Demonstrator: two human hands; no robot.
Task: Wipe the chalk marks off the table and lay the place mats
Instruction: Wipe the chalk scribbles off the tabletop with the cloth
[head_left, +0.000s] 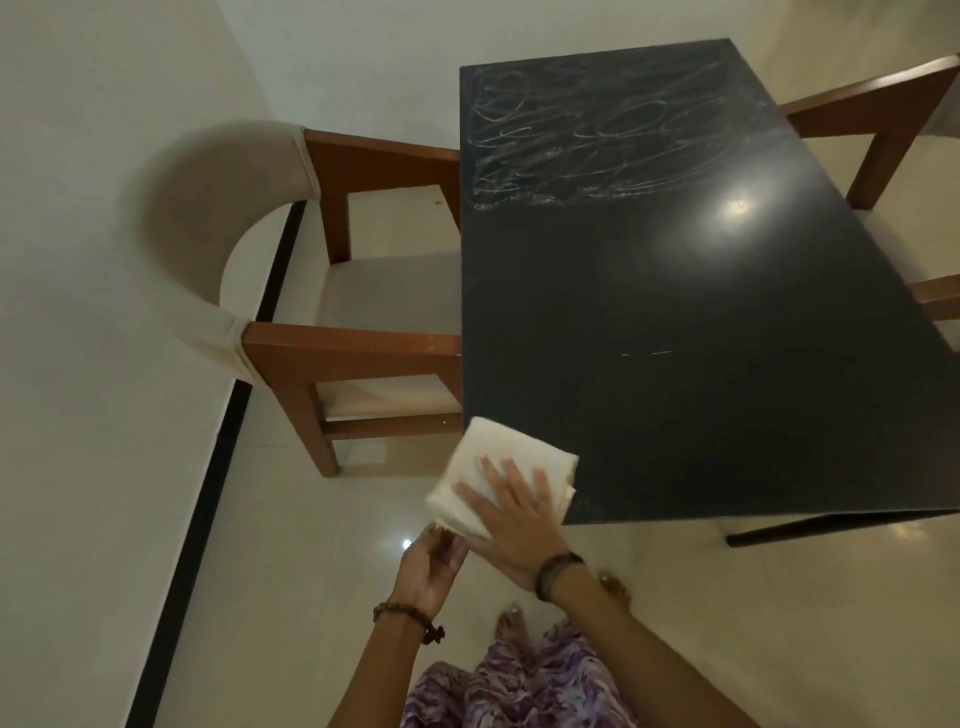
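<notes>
Chalk marks (613, 135) lie across the far end of the desk (727, 364), straight ahead of the cloth (483, 467) along the desk's long axis; the cloth overhangs the near left corner. Right hand (511, 512) nearer, fingers flat, pressing the cloth. Left hand (434, 564), loosely cupped, touches its hanging edge; no mats in view.

Free room: bare dark table (701, 364) top stretched unobstructed ahead and right of the right hand (511, 525) pressing the cloth (498, 467) at the near-left corner. Obstacles: wooden armchair (332, 343) stood just left of the grip, arms touching the table edge; second chair (883, 114) at far right.
</notes>
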